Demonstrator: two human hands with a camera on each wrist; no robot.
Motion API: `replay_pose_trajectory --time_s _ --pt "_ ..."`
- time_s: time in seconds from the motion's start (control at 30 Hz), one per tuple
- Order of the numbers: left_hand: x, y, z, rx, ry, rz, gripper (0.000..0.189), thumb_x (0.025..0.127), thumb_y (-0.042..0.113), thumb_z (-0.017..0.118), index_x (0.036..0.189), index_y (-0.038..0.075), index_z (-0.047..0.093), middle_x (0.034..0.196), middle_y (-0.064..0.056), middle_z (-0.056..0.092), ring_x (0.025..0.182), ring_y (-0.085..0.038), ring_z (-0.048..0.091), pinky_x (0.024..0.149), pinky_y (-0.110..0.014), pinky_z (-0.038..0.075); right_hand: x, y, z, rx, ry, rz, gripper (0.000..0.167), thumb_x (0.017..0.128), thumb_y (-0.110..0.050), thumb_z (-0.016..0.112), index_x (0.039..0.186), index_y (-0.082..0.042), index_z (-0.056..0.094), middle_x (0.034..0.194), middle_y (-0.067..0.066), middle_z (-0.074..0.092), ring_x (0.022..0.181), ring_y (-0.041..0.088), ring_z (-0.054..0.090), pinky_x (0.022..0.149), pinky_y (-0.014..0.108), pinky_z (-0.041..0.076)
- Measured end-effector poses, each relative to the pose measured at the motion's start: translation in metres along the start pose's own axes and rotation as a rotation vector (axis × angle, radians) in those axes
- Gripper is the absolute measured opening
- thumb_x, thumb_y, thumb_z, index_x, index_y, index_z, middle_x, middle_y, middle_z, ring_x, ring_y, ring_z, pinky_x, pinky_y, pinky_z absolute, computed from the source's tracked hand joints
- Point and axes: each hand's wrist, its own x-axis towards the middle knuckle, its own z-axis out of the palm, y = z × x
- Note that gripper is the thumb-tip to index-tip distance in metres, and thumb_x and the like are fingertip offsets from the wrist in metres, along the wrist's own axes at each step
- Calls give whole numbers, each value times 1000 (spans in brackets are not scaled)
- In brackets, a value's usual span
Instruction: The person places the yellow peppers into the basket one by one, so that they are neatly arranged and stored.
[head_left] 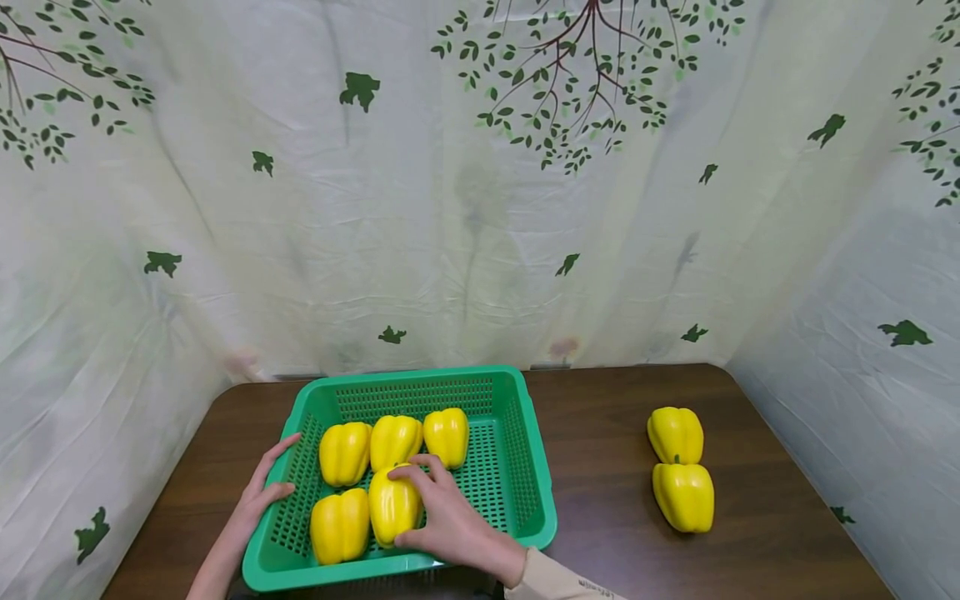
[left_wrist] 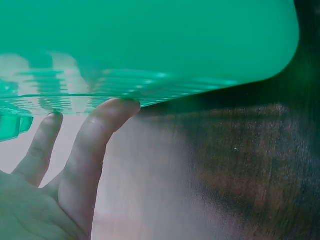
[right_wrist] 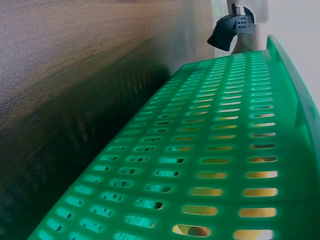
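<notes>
A green plastic basket (head_left: 491,379) stands on the table with several yellow bell peppers inside. My right hand (head_left: 453,521) is over its front part, thumb and fingers around a yellow bell pepper (head_left: 393,507) in the front row. Left of that one lies another bell pepper (head_left: 340,527), and a back row of three, among them a bell pepper (head_left: 446,437), sits behind. At the basket's left side is my left hand (head_left: 258,500); in the left wrist view its extended fingers (left_wrist: 85,150) touch the outer wall below the rim. The right wrist view shows the slotted basket wall (right_wrist: 200,135), the right hand hidden.
Two more yellow bell peppers, a rear one (head_left: 675,435) and a front one (head_left: 683,497), lie one behind the other on the brown wooden table (head_left: 600,467), right of the basket. A pale curtain (head_left: 480,250) with leaf prints hangs behind and beside the table.
</notes>
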Motion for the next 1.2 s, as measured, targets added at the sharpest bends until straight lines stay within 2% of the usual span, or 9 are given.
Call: replay_pose_trajectory --time_s 0.27,0.47,0.63,0.8,1.03,1.13,1.2 --pt "1 -2 -2 -1 3 44 59 96 -2 37 149 21 27 134 17 24 107 4 47 79 -21 48 2 2 2 -67 -16 -23 61 77 -19 81 130 -23 51 139 6 34 117 21 44 86 29 45" --pt "2 -4 -2 -4 7 65 60 95 -4 37 149 19 28 134 17 26 108 4 47 80 -19 47 4 3 3 -62 -42 -14 56 77 -16 80 125 -20 54 132 1 37 109 15 48 83 26 45" --pt "2 -4 -1 -4 12 44 59 96 -3 37 149 21 28 133 18 25 106 5 48 79 -20 48 3 5 2 -52 -80 14 48 78 -15 78 121 -19 56 127 -1 39 103 11 48 79 23 43" --pt "2 -3 0 -1 9 38 59 96 -2 38 149 20 27 133 17 25 107 5 47 79 -21 48 1 5 -1 -41 -78 29 48 80 -14 76 123 -19 56 130 -2 39 107 12 47 82 24 43" --pt "1 0 1 25 19 -31 57 97 3 39 150 20 24 136 13 20 104 5 48 79 -23 49 -4 3 -9 -15 -61 44 45 84 -14 73 125 -19 56 134 -2 39 113 15 46 87 28 44" --pt "1 -1 1 27 17 -24 57 97 3 39 150 21 25 135 14 21 105 6 47 79 -22 48 -7 6 -15 5 -43 26 46 85 -13 72 127 -17 55 133 -1 39 113 16 47 87 30 45" --pt "2 -2 0 20 12 6 58 97 0 38 150 20 25 135 16 22 106 6 47 79 -22 48 -10 8 -19 7 -26 2 46 85 -12 71 128 -16 54 132 0 39 113 17 48 88 30 45"
